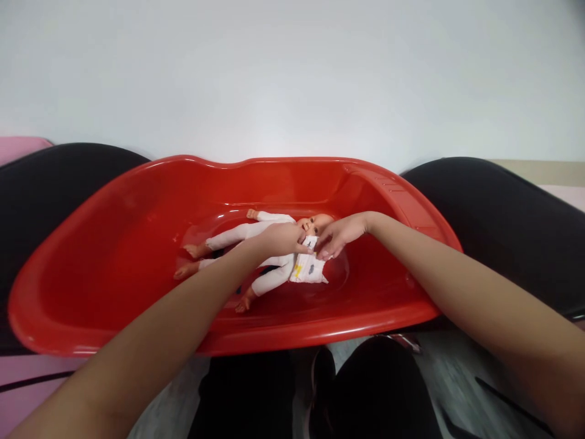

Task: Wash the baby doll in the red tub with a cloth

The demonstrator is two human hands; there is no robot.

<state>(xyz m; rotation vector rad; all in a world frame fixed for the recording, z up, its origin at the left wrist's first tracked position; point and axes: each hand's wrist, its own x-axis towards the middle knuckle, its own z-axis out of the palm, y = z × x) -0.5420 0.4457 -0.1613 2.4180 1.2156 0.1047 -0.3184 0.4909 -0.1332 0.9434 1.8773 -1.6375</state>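
Observation:
A baby doll (274,233) in white clothes lies on its back in a red baby bathtub (114,262), its head toward the right and its bare feet toward the left. Over its upper chest and near shoulder is a small white cloth (309,271) with yellow and grey prints. My left hand (284,238) is above the doll's chest, thumb and fingers closed on the cloth's left side. Just below the doll's head, my right hand (336,236) has its bent fingers closed at the cloth's right edge. Some fingertips of both hands are hidden.
The tub rests across black chair seats (493,225) on both sides, against a pale wall (292,79). A ribbed ledge (402,195) is moulded into its right end. My legs in black trousers (384,390) are close to the tub's near rim.

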